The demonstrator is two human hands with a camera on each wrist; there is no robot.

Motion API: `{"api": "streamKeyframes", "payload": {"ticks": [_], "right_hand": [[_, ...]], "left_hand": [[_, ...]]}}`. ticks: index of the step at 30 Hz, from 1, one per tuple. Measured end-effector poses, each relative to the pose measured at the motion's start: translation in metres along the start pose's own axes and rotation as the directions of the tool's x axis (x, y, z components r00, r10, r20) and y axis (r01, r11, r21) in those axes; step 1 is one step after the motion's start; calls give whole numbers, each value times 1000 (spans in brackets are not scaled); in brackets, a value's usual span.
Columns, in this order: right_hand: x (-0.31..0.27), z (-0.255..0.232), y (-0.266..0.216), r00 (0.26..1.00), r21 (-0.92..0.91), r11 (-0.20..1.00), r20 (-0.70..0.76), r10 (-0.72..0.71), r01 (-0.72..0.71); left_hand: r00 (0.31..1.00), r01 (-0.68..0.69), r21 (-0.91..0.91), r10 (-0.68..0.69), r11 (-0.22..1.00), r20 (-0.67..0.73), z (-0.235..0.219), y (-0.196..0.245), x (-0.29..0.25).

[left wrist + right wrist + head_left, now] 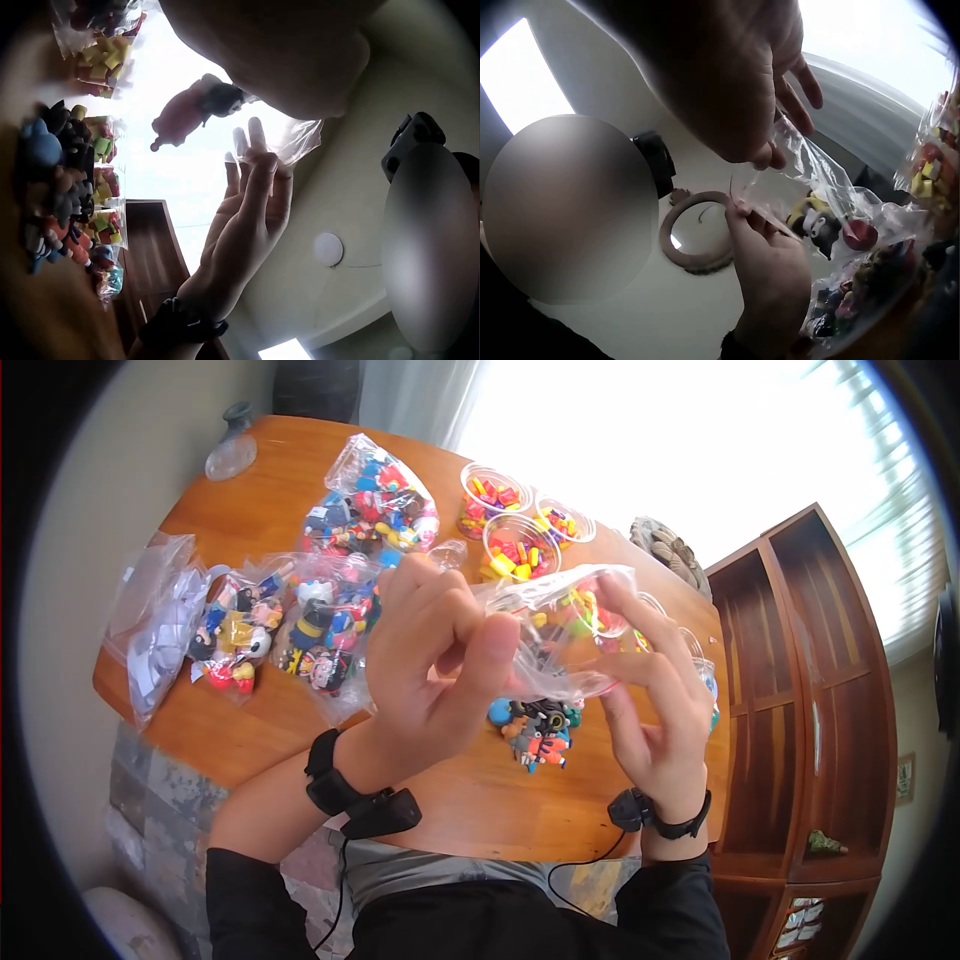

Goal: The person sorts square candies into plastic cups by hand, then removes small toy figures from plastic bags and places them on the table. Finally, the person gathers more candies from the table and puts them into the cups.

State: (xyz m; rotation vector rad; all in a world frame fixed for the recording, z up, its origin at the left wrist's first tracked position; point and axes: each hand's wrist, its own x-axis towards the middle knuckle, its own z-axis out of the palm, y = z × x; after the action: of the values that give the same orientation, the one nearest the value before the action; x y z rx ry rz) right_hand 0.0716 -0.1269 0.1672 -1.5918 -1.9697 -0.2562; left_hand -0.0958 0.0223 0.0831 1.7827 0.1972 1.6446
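Observation:
A clear plastic bag is stretched between both hands above the table. The left hand pinches one side of it with thumb and curled fingers. Thumb and fingers of the right hand grip the other side. A small black, grey and yellow figure shows at the bag in the right wrist view; whether it is inside, I cannot tell. Loose small figures lie in a pile on the table below the bag.
Bags of figures stand on the wooden table at the left, beside a bag of white pieces. Another full bag is behind. Clear cups of red and yellow pieces stand further back. A wooden shelf is at the right.

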Motion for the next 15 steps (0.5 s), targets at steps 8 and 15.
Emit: {"api": "streamKeyframes", "payload": {"ticks": [8, 15], "right_hand": [[-2, 11, 8, 997, 124, 989, 41, 70, -75], [-49, 37, 27, 927, 440, 857, -126, 354, -268]], "left_hand": [[997, 70, -39, -72, 997, -33, 8, -18, -2], [964, 254, -83, -259, 964, -60, 12, -29, -5]]}}
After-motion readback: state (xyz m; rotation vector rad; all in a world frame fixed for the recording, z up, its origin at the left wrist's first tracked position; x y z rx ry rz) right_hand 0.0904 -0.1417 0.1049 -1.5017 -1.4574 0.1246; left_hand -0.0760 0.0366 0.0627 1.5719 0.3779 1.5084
